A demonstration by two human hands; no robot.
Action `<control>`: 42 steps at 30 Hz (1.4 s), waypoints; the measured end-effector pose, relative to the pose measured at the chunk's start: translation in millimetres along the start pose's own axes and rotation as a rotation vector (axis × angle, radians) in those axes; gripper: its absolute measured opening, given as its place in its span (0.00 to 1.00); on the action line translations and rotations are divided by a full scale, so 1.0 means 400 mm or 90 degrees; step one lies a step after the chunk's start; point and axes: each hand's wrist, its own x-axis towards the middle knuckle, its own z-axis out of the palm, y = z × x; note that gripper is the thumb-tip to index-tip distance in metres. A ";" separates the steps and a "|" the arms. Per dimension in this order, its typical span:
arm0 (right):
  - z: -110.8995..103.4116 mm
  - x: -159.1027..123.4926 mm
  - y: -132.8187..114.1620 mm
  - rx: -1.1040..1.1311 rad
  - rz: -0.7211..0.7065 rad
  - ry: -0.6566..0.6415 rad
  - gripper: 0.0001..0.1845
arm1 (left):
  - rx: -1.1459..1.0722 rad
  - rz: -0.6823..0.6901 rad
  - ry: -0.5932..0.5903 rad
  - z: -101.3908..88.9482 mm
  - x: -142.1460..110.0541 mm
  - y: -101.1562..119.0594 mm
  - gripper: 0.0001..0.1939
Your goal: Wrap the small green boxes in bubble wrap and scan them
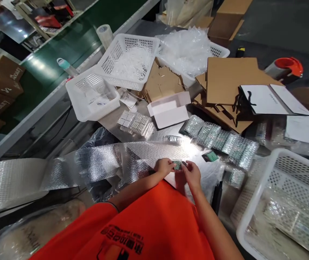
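And there! The left hand [166, 167] pinched a small green rectangular packet [177, 165], fingers nearly closed; the right hand [192, 175] curled its fingers at the far edge, grip unclear, a black-and-green box [210, 156] right of them

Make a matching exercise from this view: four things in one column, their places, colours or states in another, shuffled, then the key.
Things:
1. small green packet
2. white carton
3. bubble wrap
4. tape dispenser

Descriptions:
A. stretched in a long strip from the left
B. orange-red
C. between the left hand and right hand
D. lying open

Pairs: 1-C, 2-D, 3-A, 4-B
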 end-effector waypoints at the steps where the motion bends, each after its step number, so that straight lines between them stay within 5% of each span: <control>1: 0.001 0.006 0.000 0.005 0.006 -0.002 0.21 | 0.002 0.002 0.004 -0.001 -0.002 0.001 0.13; 13: 0.070 -0.018 -0.063 -0.151 -0.044 -0.023 0.22 | 0.168 0.057 0.095 -0.070 -0.020 -0.001 0.07; 25: 0.122 -0.047 -0.073 -0.314 -0.082 -0.013 0.16 | 0.260 0.105 0.103 -0.100 -0.042 0.010 0.11; 42: 0.094 -0.051 -0.078 -0.166 -0.110 -0.069 0.13 | 0.170 0.102 0.072 -0.073 -0.056 0.001 0.15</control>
